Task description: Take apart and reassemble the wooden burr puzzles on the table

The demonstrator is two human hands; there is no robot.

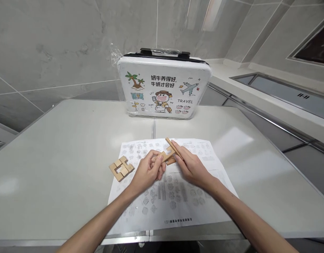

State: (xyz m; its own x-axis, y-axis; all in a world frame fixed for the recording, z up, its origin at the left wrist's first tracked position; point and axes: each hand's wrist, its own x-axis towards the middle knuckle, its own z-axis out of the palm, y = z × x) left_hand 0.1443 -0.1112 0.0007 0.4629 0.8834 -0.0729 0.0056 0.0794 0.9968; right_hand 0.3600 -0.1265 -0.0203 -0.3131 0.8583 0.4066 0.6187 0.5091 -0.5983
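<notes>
My left hand (152, 165) is closed on a notched wooden puzzle piece (165, 155), which points up and to the right over the paper. Between the thumb and fingers of my right hand (190, 163) is a thin wooden strip (170, 141), slanted across the notched piece's far end and seemingly touching it. Just below them another wooden piece (171, 161) shows, partly covered by my hands; I cannot tell which hand supports it. Left of my hands, a cluster of interlocked wooden pieces (121, 168) lies partly on the paper's left edge.
Under my hands lies a printed sheet (183, 211) with small puzzle diagrams, upside down to me. A white cartoon-printed case (164, 88) in clear plastic stands at the back of the pale folding table (58, 158). A counter (256, 84) runs along the right.
</notes>
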